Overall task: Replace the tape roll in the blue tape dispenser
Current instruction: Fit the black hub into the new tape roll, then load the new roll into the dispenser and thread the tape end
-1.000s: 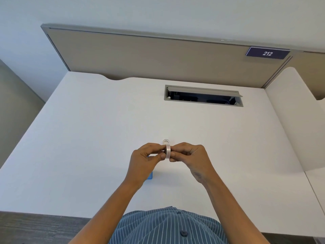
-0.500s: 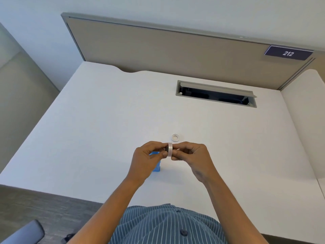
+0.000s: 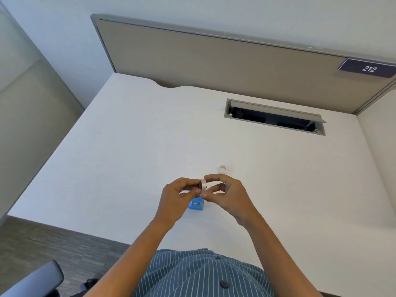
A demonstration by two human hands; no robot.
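Observation:
A clear tape roll [image 3: 203,186] is held edge-on above the white desk [image 3: 132,151], pinched from both sides. My left hand [image 3: 176,197] grips its left face with thumb and fingers. My right hand [image 3: 229,196] holds its right face with thumb and forefinger. Directly below the hands, the blue tape dispenser [image 3: 196,205] stands on the desk, its upper part hidden by my fingers. A small white ring, an empty tape core [image 3: 223,168], lies flat on the desk just beyond my right hand.
A recessed cable tray [image 3: 274,116] with its flap open is set into the desk at the back right. A beige partition [image 3: 214,65] with a "212" sign [image 3: 368,68] borders the far edge. A chair arm [image 3: 36,281] shows at the bottom left.
The camera view has shifted left and down, so more of the dispenser shows below my hands. Both hands stay on the tape roll; my right fingers have spread slightly.

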